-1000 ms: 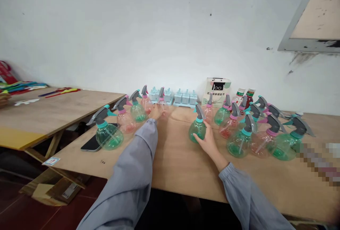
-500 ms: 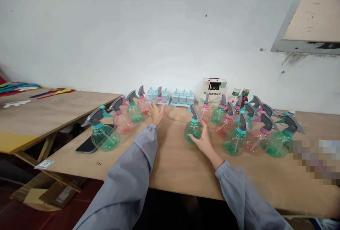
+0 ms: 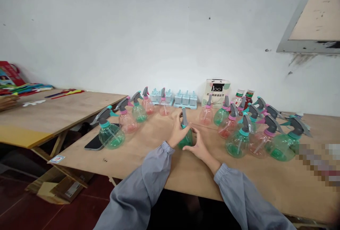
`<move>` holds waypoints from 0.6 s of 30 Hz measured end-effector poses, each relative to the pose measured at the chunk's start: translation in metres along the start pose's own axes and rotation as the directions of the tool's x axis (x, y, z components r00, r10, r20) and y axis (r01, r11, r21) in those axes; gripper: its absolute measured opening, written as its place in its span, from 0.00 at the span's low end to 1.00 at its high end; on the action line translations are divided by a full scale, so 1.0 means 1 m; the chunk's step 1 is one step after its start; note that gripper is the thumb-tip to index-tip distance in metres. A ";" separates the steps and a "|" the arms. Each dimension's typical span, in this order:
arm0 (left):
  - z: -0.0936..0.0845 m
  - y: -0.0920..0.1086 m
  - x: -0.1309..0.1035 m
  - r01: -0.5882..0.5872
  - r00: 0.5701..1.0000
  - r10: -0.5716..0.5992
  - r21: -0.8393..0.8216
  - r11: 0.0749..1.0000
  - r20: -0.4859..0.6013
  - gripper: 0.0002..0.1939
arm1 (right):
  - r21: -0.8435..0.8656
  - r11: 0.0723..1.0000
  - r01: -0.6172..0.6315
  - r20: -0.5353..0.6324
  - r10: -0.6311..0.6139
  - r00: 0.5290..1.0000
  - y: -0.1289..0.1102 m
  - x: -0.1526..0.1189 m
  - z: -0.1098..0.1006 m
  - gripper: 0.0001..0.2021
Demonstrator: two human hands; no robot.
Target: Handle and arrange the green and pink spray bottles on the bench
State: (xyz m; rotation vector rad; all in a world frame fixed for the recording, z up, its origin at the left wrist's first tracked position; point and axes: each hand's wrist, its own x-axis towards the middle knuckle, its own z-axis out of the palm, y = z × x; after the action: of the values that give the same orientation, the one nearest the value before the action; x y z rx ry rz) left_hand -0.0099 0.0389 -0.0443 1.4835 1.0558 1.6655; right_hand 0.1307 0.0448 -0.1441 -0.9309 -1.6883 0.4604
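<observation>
Far left, a black phone [image 3: 93, 143] overhangs the plywood table's [image 3: 164, 166] near-left edge beside a green spray bottle [image 3: 111, 134]; a stray elbow could tip it off. Mid-table, left hand [image 3: 178, 133] and right hand [image 3: 198, 147] both clasp the green trigger-spray bottle [image 3: 185, 136], bare board around. Right, crowded bottles [image 3: 255, 134] could topple if bumped.
</observation>
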 end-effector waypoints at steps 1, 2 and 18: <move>-0.004 -0.001 0.001 -0.016 1.000 0.016 -0.007 1.000 -0.012 0.28 | -0.002 1.000 -0.002 -0.049 0.002 0.999 -0.001 0.005 -0.005 0.44; -0.008 -0.001 0.002 -0.048 0.999 0.048 -0.005 0.999 -0.018 0.28 | -0.010 1.000 -0.010 -0.130 0.009 0.991 -0.002 0.013 -0.010 0.39; -0.038 -0.006 0.015 0.131 0.990 -0.087 -0.485 0.864 0.113 0.23 | -0.215 0.950 -0.226 -0.588 0.059 0.806 0.077 0.105 -0.027 0.43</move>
State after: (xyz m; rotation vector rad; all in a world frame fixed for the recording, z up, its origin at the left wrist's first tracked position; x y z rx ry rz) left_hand -0.0503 0.0495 -0.0436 1.1244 0.5887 1.6168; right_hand 0.1733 0.1691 -0.1235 -1.2623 -1.1353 0.0154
